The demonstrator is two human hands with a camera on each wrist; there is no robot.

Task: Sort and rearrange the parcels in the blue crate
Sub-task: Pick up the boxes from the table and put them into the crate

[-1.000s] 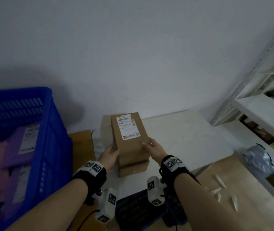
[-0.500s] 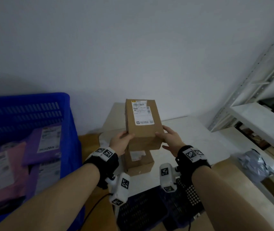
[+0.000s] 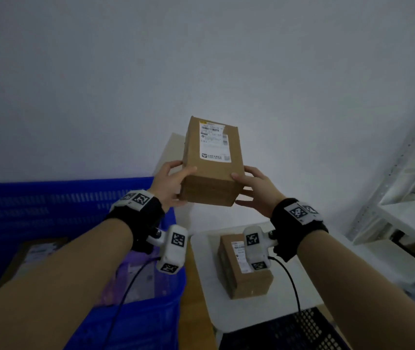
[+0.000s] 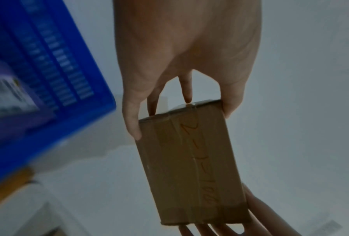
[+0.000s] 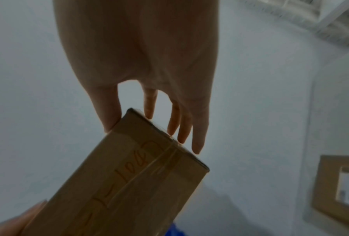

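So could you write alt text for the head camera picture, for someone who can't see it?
Two bare hands, left hand and right hand, hold a brown cardboard box with a white label up in front of a plain wall. Below sit a blue crate of parcels on the left and a second box on a white table.

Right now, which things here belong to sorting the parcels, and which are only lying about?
Part of the job:
held cardboard box, gripped by left hand and right hand
second cardboard box on the white table
blue crate
purple parcels inside it

Just lying about:
metal shelving
dark crate
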